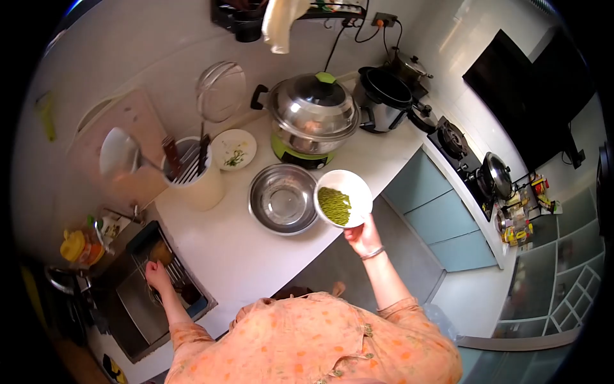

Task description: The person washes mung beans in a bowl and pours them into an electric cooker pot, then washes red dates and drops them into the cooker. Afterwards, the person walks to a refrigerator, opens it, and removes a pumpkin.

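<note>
My right hand (363,237) grips the lower rim of a white bowl (359,190), which is tilted toward the camera beside the steel bowl. Small green beans (334,206) lie on the left side inside it. A shiny steel bowl (283,199) sits on the counter just left of the white one, with nothing visible inside. Over the sink (144,310) at the left, my left hand (157,275) has its fingers curled in; what they hold, if anything, is too small to tell.
A lidded steamer (313,115) and a black-rimmed cooker (385,88) stand along the wall. Left of the steamer are a plate with green scraps (234,150) and a utensil holder (199,185). A gas stove (455,142) is at the right.
</note>
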A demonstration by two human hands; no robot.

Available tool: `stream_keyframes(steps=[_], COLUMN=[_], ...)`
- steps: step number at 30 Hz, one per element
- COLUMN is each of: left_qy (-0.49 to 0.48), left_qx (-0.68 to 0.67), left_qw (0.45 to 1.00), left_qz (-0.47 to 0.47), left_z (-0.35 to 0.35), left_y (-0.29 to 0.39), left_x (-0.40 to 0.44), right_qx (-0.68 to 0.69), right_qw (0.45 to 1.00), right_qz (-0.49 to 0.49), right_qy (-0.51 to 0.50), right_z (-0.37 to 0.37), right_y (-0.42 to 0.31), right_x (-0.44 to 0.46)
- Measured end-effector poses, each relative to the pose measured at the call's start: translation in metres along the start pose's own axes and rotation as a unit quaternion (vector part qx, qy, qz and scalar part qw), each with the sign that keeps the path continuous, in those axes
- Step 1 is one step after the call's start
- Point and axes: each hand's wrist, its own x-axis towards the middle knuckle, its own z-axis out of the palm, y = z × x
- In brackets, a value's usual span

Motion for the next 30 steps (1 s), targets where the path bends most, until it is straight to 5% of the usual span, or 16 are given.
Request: stream_keyframes(steps=[2, 4, 5, 6, 8, 11, 13, 18, 21, 22, 24, 30], left_qy=[-0.07, -0.002, -0.098, -0.097, 0.056, 0.117, 0.133, 0.162, 0.169, 0.172, 0.175, 0.218], left_qx=[0.137, 0.197, 0.215, 0.217, 0.206, 0.217, 0.179, 0.061, 0.066, 0.072, 0.076, 0.032], left_qw=[0.987, 0.962, 0.97, 0.97, 0.977, 0.969, 0.975, 0.985, 0.983, 0.982, 0.982, 0.974], left_qz=[-0.036, 0.187, 0.061, 0.061, 0.015, 0.013, -0.014, 0.002, 0.013, 0.01, -0.008, -0.061], left_z=[0.008, 0.016, 0.014, 0.017, 0.028, 0.048, 0.063, 0.111, 0.127, 0.13, 0.133, 0.126], left_y=[-0.007, 0.006, 0.015, 0.026, 0.048, 0.053, 0.116, 0.209, 0.283, 0.292, 0.306, 0.3], left_x=[0.006, 0.003, 0.004, 0.001, -0.013, -0.038, -0.074, -0.132, -0.162, -0.173, -0.186, -0.209], right_qx=[0.004, 0.012, 0.028, 0.038, 0.056, 0.005, -0.074, -0.33, -0.529, -0.615, -0.708, -0.806], right_qw=[0.999, 0.997, 0.995, 0.993, 0.991, 0.981, 0.963, 0.851, 0.759, 0.651, 0.556, 0.466], right_qz=[-0.028, -0.032, -0.038, -0.048, -0.092, -0.184, -0.258, -0.402, -0.375, -0.439, -0.432, -0.363], right_qy=[0.047, 0.068, 0.09, 0.098, 0.078, 0.053, 0.023, 0.078, 0.055, 0.075, 0.056, -0.026], right_z=[-0.023, -0.047, -0.057, -0.073, -0.102, -0.139, -0.141, -0.115, -0.102, -0.112, -0.101, -0.091], right_y=[-0.029, -0.063, -0.082, -0.101, -0.145, -0.227, -0.295, -0.419, -0.449, -0.449, -0.439, -0.415], right_x=[0.011, 0.026, 0.035, 0.048, 0.08, 0.146, 0.194, 0.311, 0.375, 0.415, 0.437, 0.467])
